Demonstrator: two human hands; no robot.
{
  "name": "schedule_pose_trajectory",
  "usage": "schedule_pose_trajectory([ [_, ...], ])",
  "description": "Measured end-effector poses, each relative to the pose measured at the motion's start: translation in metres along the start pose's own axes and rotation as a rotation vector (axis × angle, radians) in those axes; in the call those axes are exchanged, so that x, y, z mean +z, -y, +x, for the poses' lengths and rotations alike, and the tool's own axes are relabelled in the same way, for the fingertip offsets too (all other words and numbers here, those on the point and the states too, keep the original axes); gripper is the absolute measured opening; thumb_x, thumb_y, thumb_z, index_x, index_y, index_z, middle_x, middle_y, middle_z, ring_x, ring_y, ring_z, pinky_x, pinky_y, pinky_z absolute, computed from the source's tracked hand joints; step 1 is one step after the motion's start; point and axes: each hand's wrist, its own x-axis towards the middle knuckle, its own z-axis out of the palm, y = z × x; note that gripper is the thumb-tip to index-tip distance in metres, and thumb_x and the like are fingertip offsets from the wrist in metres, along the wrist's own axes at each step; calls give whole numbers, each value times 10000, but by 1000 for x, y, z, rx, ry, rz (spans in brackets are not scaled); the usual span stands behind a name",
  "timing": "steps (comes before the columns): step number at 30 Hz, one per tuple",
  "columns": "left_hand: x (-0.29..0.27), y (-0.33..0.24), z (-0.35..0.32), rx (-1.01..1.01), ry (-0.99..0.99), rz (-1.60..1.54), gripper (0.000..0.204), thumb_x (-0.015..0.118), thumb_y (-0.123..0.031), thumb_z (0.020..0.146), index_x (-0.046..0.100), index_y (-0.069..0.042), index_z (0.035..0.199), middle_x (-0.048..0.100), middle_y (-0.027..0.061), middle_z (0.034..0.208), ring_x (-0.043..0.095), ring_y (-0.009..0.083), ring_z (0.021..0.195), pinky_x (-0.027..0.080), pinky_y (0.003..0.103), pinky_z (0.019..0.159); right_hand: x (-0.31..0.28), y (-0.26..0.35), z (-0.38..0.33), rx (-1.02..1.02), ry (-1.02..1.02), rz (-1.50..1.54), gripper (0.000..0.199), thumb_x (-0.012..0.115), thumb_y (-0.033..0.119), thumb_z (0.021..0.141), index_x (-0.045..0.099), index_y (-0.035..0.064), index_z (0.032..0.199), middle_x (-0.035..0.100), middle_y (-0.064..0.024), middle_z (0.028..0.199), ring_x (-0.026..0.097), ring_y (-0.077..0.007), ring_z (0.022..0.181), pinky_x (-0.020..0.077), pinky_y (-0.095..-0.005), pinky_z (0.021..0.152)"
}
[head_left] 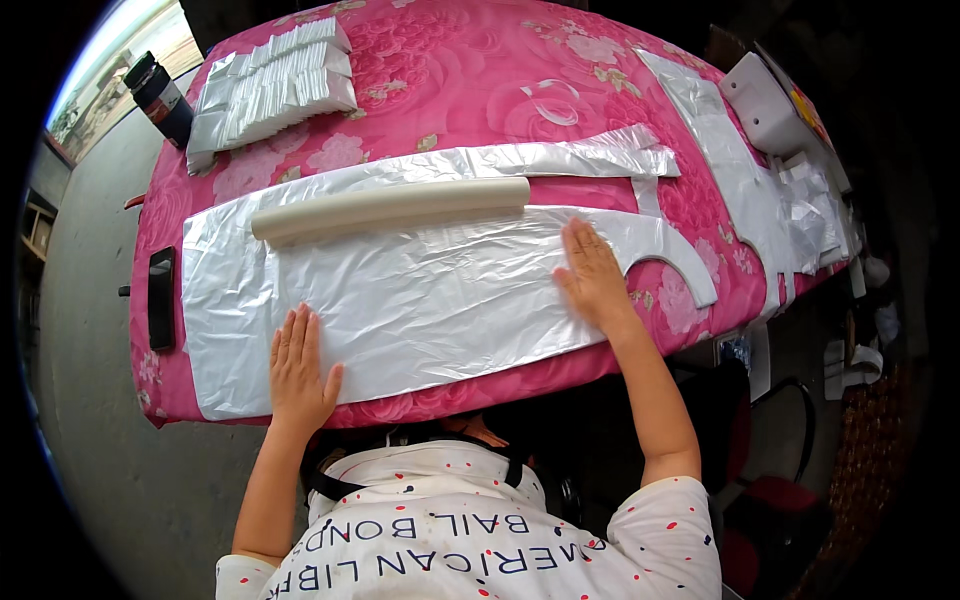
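The writing that stands out most is on the person's white shirt [470,520]: two lines of dark capital letters, upside down from this view, among red and dark specks. Above it, a large sheet of shiny white plastic [420,320] lies flat and slightly creased on a pink table cover [440,85] printed with roses. Its right end has a cutout between two strips, the nearer one curving round to a blunt tip. The left hand [302,375] is flat and unclenched, palm down on the near left part of the sheet, thumb held away from the fingers. The right hand [592,280] is laid flat too, fingers extended, pressed on the sheet just beside the cutout. A cream-coloured tube [390,212] rests across the sheet, beyond both hands. Left of the sheet is a dark phone [161,300]; at the far left corner, a black jar [160,100] with a dark green lid carries a label whose print is too small to make out. Near the jar sits a stack of folded white plastic [280,85]. More white plastic [715,140] lies along the right side, near a white box [765,100].
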Motion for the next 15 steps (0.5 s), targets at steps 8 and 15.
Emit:
schedule_pose_trajectory([
  [8, 0, 1, 1, 8, -5, 2, 663, 513, -304, 815, 300, -1, 1364, 281, 163, 1435, 235, 313, 1343, 158, 437, 1092, -5, -173, -63, 353, -212, -67, 491, 389, 231, 916, 358, -28, 1332, 353, -193, 1388, 320, -344, 1288, 231, -392, 1073],
  [15, 0, 0, -1, 11, -41, -18, 654, 541, -307, 804, 336, 3, 1342, 309, 170, 1418, 261, 323, 1327, 177, 454, 1082, -6, -165, -64, 396, -320, -72, 390, 412, 143, 889, 491, -30, 1229, 460, -201, 1300, 405, -338, 1230, 295, -367, 1044],
])
